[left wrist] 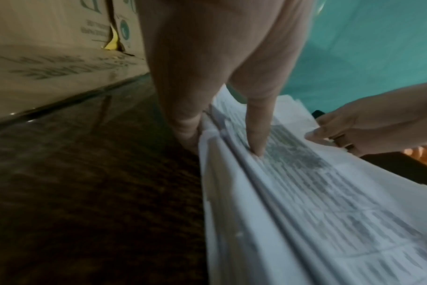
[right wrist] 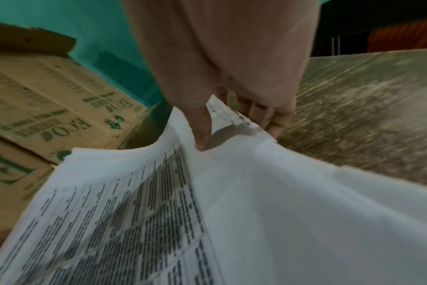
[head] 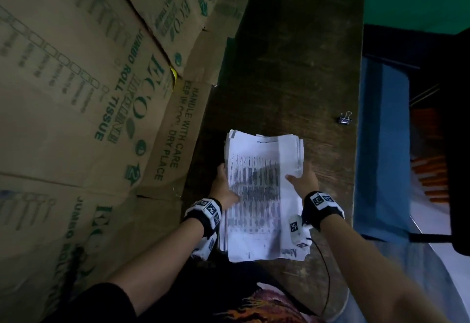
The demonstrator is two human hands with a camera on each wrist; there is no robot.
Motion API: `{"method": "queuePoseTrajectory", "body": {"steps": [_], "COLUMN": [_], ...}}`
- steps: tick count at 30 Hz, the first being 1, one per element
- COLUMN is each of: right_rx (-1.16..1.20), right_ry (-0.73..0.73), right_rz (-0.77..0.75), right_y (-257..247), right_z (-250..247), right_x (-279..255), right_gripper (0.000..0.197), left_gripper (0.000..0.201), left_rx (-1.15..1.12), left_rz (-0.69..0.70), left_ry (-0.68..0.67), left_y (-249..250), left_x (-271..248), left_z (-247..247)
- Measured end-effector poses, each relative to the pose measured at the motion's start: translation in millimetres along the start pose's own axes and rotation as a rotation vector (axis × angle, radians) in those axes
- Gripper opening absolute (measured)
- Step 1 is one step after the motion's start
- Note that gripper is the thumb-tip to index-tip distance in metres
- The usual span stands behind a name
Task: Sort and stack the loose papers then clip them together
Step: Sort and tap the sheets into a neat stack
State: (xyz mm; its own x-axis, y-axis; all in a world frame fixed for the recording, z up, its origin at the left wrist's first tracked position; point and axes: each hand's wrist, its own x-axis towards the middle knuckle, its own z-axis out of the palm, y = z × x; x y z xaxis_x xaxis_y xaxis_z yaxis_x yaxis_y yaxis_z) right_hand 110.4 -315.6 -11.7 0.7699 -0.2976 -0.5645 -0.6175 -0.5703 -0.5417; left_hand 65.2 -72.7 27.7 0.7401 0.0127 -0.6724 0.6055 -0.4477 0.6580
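Observation:
A stack of printed white papers (head: pixel 262 195) lies lengthwise on the dark wooden table (head: pixel 292 68), its edges uneven. My left hand (head: pixel 225 183) grips the stack's left edge. In the left wrist view its thumb (left wrist: pixel 256 135) presses on the top sheet, and its fingers (left wrist: pixel 187 125) lie against the side. My right hand (head: pixel 300 175) grips the right edge, with its thumb (right wrist: pixel 202 133) on top and its fingers (right wrist: pixel 268 117) curled under the sheets. A small black binder clip (head: pixel 345 118) lies apart, near the table's right edge, beyond the stack.
Large cardboard boxes (head: pixel 89 93) printed with green text stand along the table's left side, close to the stack. The table's right edge (head: pixel 356 144) drops off to blue cloth (head: pixel 381 144). A thin black cable (head: pixel 326 272) trails from my right wrist.

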Motion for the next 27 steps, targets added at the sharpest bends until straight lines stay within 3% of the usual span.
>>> {"method": "queuePoseTrajectory", "body": {"steps": [2, 5, 8, 11, 13, 18, 27], "right_rx": [-0.079, -0.252, -0.435, -0.734, -0.881, -1.208, -1.198], "right_ry": [-0.014, 0.031, 0.036, -0.070, -0.153, -0.217, -0.070], "right_rz": [0.029, 0.014, -0.329, -0.794, -0.983, -1.082, -1.277], "right_y": [-4.8, -29.2, -66.9, -94.5, -107.3, -124.8, -122.9], "right_z": [-1.6, -7.2, -0.2, 25.7, 44.6, 69.3, 62.2], "right_x": [2.3, -6.8, -20.7, -22.3, -20.1, -7.3, 7.3], "right_gripper": [0.090, 0.092, 0.076, 0.066, 0.072, 0.082, 0.077], "left_gripper": [0.109, 0.072, 0.042, 0.036, 0.031, 0.025, 0.010], "left_rx": [0.047, 0.112, 0.021, -0.046, -0.091, -0.150, -0.329], "left_rz": [-0.043, -0.054, 0.003, 0.010, -0.012, -0.037, 0.021], "left_ry": [-0.009, 0.066, 0.155, 0.153, 0.177, 0.243, 0.201], "left_y": [-3.1, -6.3, 1.8, 5.9, 6.3, -1.7, -21.5], "left_x": [3.2, 16.7, 32.2, 45.7, 49.6, 59.2, 65.6], "left_z": [1.5, -1.3, -13.8, -24.2, -24.2, -18.0, -8.9]}}
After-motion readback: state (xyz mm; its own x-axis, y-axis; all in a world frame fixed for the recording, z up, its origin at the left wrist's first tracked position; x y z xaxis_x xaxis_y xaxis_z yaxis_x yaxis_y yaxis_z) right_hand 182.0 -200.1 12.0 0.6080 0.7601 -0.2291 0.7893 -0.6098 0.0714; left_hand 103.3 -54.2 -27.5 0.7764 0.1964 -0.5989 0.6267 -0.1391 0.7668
